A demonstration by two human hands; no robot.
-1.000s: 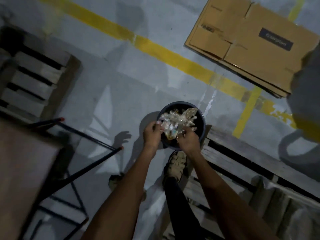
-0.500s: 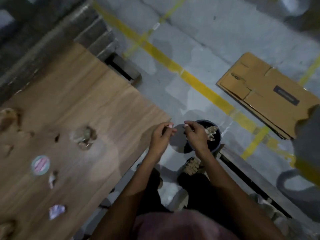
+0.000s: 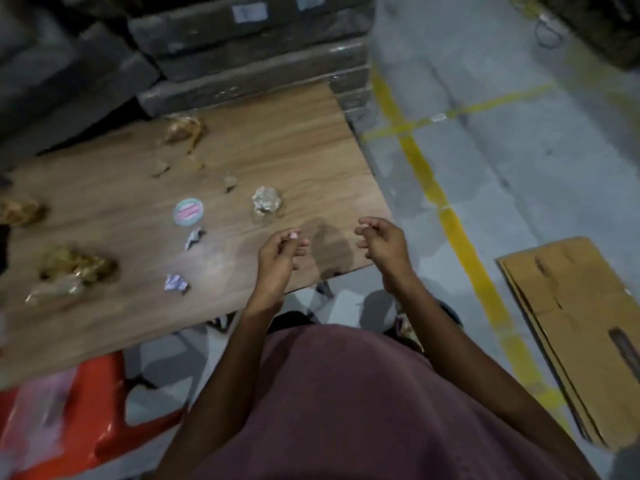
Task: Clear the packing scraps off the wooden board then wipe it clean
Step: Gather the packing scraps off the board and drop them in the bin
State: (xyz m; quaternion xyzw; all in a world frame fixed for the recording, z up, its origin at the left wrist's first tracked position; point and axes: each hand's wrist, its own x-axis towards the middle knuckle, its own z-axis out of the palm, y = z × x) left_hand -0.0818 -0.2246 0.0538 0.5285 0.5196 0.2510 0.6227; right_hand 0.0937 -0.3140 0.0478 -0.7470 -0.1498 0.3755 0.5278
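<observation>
The wooden board (image 3: 298, 140) fills the left and middle of the view. Scraps lie scattered on it: a crumpled clear wad (image 3: 266, 200), a round pink and green sticker (image 3: 187, 211), two small white paper bits (image 3: 194, 237) (image 3: 176, 283), and brown crumpled tape wads (image 3: 78, 266) (image 3: 183, 129) (image 3: 20, 211). My left hand (image 3: 281, 256) hovers over the board's near right part, fingers loosely curled and holding nothing. My right hand (image 3: 381, 242) is over the board's right corner, fingers apart and empty.
Dark wrapped stacks (image 3: 242, 46) stand behind the board. A flattened cardboard box (image 3: 571, 327) lies on the grey floor at right, beyond a yellow floor line (image 3: 460, 237). A red plastic stool (image 3: 86, 420) is at bottom left. The dark bin (image 3: 450, 311) is mostly hidden by my right arm.
My hands left the bin, where they had dropped clear scraps, and moved up over the board. My view swung left from the floor to the board.
</observation>
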